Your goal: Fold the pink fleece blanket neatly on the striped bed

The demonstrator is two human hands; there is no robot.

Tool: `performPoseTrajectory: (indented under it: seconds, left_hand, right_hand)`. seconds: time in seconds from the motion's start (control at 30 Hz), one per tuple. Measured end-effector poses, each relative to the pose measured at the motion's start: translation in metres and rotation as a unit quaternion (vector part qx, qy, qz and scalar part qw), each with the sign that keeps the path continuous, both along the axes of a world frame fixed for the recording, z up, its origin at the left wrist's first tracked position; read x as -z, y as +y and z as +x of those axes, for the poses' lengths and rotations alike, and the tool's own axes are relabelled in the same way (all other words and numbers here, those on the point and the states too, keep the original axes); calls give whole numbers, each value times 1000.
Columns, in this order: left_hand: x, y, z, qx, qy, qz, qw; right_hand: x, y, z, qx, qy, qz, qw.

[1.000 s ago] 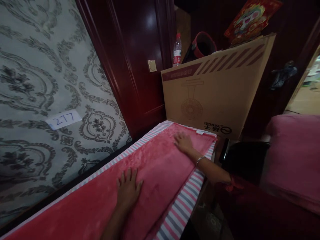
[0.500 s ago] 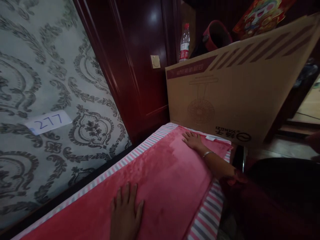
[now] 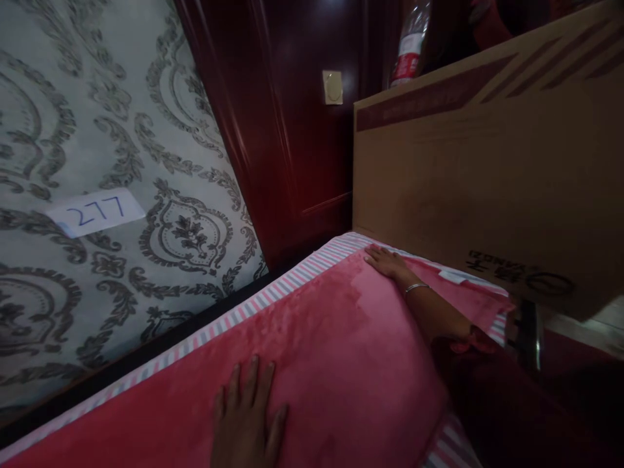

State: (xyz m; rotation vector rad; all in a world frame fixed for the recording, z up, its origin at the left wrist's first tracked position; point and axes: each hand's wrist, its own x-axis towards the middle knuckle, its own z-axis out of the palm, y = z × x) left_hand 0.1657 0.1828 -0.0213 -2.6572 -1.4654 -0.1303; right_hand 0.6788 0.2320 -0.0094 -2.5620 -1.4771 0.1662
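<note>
Pressing flat, open left hand [image 3: 246,422] and right hand [image 3: 387,262] on plush pink blanket [image 3: 341,344], gripping nothing, striped sheet [image 3: 273,296] beneath.

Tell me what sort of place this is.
Probably a home bedroom: a pink fleece blanket over a striped sheet, damask wallpaper, a dark wooden door, and a stored cardboard fan box.

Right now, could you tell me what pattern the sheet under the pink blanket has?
Pink, white and grey stripes on the sheet, in the head view.
</note>
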Motion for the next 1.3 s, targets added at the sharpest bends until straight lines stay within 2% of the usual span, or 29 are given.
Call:
performPoseTrajectory:
  seconds: [0.1,0.2,0.3,0.37,0.43,0.53,0.6,0.63,0.7,0.9,1.0,1.07,1.2,1.23,1.3]
  left_hand:
    - [-9,-7,5,1,-16,-16,1000]
    - [-13,-12,8,0,-33,-20,999]
    - [-17,-15,9,3,-39,-19,999]
    - [-19,-16,10,4,-37,-19,999]
    - [-22,-18,11,2,-34,-21,999]
    - [-23,-18,11,2,-27,-27,999]
    - [-24,-18,11,2,-25,-26,999]
    - [-24,-18,11,3,-25,-24,999]
    - [-24,-18,11,2,-26,-23,999]
    - [-27,-19,11,7,-39,-29,999]
    - [-28,-20,12,5,-44,-28,999]
    - [-29,-21,12,4,-41,-28,999]
    - [-29,-20,13,5,-27,-23,999]
    - [-28,-19,13,6,-25,-19,999]
    - [-29,-19,13,7,-24,-12,1000]
  right_hand:
    - [7,3,8,9,-7,10,1000]
    - [3,3,4,30,-21,-8,999]
    - [-15,5,-22,77,-45,-22,996]
    - [-29,8,-56,75,-67,-1,995]
    - [-37,12,-100,5,-81,36,996]
    - [-35,13,-163,-171,-53,56,982]
    - [-27,11,-186,-243,-30,41,969]
    - [-23,10,-188,-251,-24,31,967]
    - [-17,6,-178,-220,-21,12,975]
    - [-23,-8,-97,-28,-50,-22,998]
    - [-27,-12,-89,70,-48,-23,996]
    - [-27,-14,-101,60,-56,-3,997]
    - [-18,-24,-123,-97,-45,10,994]
    - [-15,-30,-120,-98,-42,5,994]
    - [-10,-50,-101,-38,-48,-5,998]
